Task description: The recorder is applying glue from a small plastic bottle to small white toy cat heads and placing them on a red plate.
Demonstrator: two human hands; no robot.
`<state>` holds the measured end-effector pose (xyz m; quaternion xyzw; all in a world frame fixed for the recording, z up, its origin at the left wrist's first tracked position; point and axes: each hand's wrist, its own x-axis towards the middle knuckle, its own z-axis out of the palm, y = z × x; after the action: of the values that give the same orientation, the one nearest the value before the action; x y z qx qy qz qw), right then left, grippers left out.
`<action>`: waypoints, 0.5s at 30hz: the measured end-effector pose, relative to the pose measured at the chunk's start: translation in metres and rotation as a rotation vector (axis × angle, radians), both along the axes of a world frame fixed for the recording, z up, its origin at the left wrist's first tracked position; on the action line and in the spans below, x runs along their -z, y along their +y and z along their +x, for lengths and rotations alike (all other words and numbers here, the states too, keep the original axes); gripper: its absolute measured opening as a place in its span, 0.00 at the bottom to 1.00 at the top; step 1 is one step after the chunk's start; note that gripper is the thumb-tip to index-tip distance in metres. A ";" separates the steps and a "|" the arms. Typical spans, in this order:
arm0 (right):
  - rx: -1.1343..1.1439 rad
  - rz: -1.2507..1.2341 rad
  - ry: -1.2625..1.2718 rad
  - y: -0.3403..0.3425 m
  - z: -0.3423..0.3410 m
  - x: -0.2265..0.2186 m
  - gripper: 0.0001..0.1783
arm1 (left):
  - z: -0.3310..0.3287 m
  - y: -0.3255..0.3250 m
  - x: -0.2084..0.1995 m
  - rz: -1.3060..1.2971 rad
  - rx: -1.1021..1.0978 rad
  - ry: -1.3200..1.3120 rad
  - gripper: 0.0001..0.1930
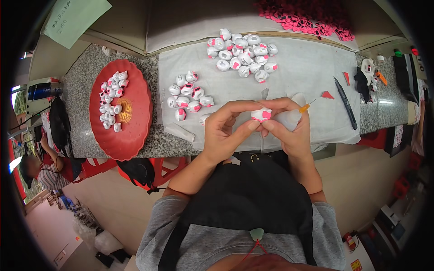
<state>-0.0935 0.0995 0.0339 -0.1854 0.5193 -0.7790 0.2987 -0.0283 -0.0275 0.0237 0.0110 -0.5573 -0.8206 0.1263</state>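
Observation:
Between the fingertips of both hands is a small white cat-head figure (261, 114) with pink on its side. My left hand (224, 131) pinches it from the left, thumb below and fingers above. From the other side, the thumb and fingers of my right hand (296, 137) press on it too. Tucked in my right hand is a translucent squeeze bottle (289, 118), its orange needle tip (305, 108) pointing up and right. A loose group of similar heads (187, 92) lies left of my hands, and a larger group (244, 54) lies beyond them.
A red scalloped tray (143, 131) at left holds more white heads. Many small pink parts (312, 22) are heaped at the back right. A black craft knife (346, 104) and red scraps (327, 95) lie at right on the white sheet (298, 63). Another person (49, 171) sits far left.

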 end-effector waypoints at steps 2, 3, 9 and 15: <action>-0.011 -0.009 -0.034 -0.001 0.000 -0.002 0.14 | -0.002 -0.001 0.001 0.053 0.020 0.052 0.13; -0.016 -0.011 -0.035 -0.001 0.000 -0.002 0.14 | -0.002 -0.001 0.001 0.105 0.042 0.104 0.14; 0.014 -0.018 -0.074 0.002 0.009 0.000 0.12 | 0.001 0.000 0.010 0.127 0.051 0.121 0.12; 0.012 -0.035 -0.127 -0.001 0.010 0.010 0.12 | 0.005 -0.002 0.001 0.138 0.046 0.031 0.09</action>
<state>-0.0834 0.0985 0.0236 -0.1377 0.4867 -0.7998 0.3233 -0.0234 -0.0295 0.0228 -0.0060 -0.4975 -0.8598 0.1151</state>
